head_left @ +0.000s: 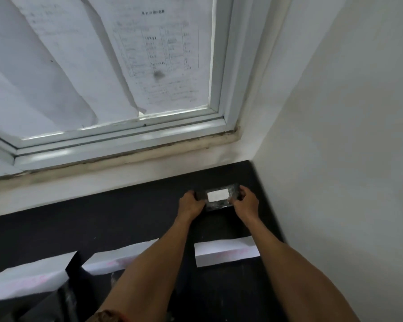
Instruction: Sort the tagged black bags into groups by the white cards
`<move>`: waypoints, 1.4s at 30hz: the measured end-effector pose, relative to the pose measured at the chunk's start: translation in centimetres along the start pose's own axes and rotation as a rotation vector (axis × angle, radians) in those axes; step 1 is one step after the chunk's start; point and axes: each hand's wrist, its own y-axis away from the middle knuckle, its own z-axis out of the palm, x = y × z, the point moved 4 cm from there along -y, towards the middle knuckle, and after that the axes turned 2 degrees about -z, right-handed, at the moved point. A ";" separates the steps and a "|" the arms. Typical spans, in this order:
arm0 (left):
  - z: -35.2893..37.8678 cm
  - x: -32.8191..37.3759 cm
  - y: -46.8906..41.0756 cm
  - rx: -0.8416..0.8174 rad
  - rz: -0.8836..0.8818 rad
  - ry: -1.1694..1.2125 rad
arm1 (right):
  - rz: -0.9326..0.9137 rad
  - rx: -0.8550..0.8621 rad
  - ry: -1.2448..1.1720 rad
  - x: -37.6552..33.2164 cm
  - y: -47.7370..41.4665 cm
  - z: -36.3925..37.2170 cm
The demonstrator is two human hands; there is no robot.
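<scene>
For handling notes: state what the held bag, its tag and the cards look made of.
Black bag: seemingly thin glossy plastic film; crinkled highlights show. Tag: matte white, probably paper label. White cards: matte, folded, likely paper or thin card; blur leaves it open.

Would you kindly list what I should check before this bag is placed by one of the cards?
1. Grip: ok, left hand and right hand hold the black bag at its ends.
2. The tag faces up: ok.
3. Text on the tag readable: cannot tell, blurred.
4. Cards in view: ok, left card, middle card and right card lie on the table.
5. Card writing readable: cannot tell, only faint pink marks.
6. Black bag lifted off the table: cannot tell.
</scene>
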 end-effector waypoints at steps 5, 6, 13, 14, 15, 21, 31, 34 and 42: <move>1.1 -1.0 1.3 -0.203 0.022 0.213 | 0.059 -0.043 0.068 1.9 0.5 0.7; 0.6 -1.3 2.0 -0.197 0.034 0.206 | 0.041 -0.048 0.077 1.8 1.1 0.8; -4.8 -6.4 6.5 -0.043 0.039 0.239 | -0.119 0.062 0.151 -0.8 7.2 3.1; -5.7 -7.0 7.5 -0.010 0.062 0.237 | -0.158 0.079 0.173 -1.5 8.5 3.7; -6.5 -7.8 8.4 0.016 0.093 0.237 | -0.201 0.085 0.189 -2.2 9.9 4.5; -10.6 -15.0 14.4 0.112 0.109 0.229 | -0.428 -0.092 0.265 -1.9 21.3 10.3; -13.4 -29.1 24.6 0.146 0.068 0.260 | -0.447 -0.213 0.790 5.7 35.0 17.1; -14.0 -30.4 26.2 0.117 0.163 0.072 | -0.448 -0.148 0.716 5.7 35.9 16.7; -16.2 -27.1 27.7 0.221 0.408 -0.243 | -0.595 -0.154 0.666 1.2 36.9 15.6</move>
